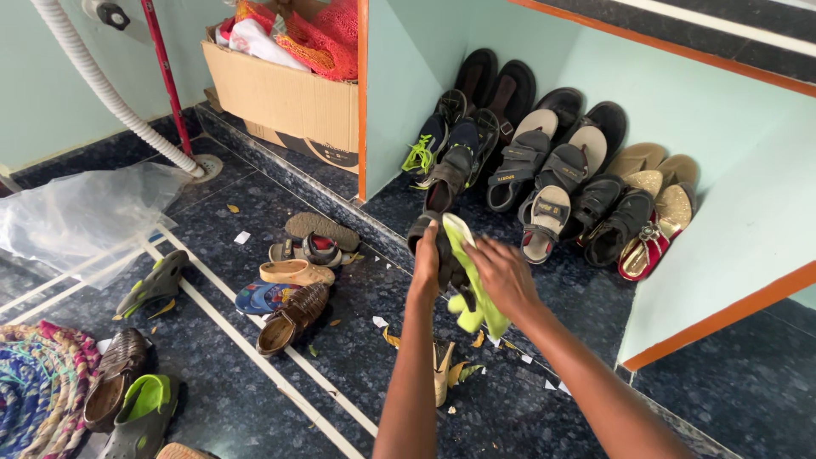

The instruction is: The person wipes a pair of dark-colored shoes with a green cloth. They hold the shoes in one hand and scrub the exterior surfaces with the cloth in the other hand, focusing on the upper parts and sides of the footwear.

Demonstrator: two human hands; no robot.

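While the left hand (427, 259) grips a dark shoe (444, 255) with its fingers wrapped around the upper, the right hand (503, 274) presses a yellow-green cloth (476, 297) against that shoe, fingers closed on the fabric, which hangs down below the palm. Both are held up over the dark speckled floor (340, 357), just in front of the raised step edge (340, 208) that borders the alcove. Behind that edge, a row of sandals and shoes (552, 161) fills the alcove floor up to its pale green back wall, leaving a bare strip of floor near the orange-trimmed side wall (722, 314). To the left of the arms, a loose cluster of sandals (293, 272) lies near two white floor lines (255, 357), with open floor between it and the hands. A cardboard box (285, 98) sits on the step beside the orange post (362, 102). A clear plastic sheet (81, 212), a woven rug (38, 382) and more shoes (127, 391) crowd the far left edge.
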